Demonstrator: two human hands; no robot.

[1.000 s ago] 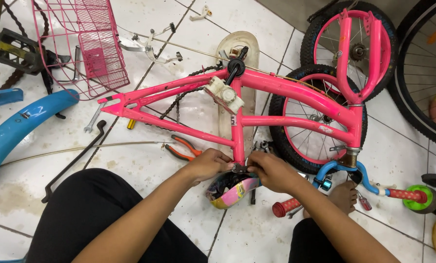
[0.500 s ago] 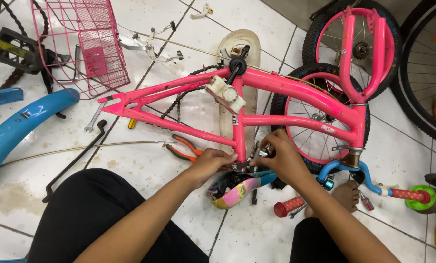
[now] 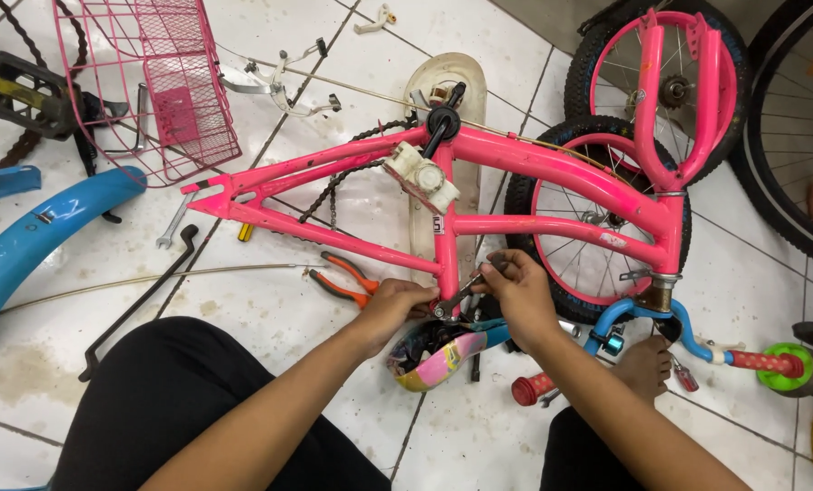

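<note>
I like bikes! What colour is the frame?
Bright pink frame, clearest from the head camera.

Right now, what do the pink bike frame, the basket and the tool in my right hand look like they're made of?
Pink frame: metal tubing, it seems, with glossy paint, scuffed in spots. Basket: thin wire mesh with a pink coating, see-through grid. The wrench, held by the right hand near the left hand: bare grey metal, dull shine; likely steel.
</note>
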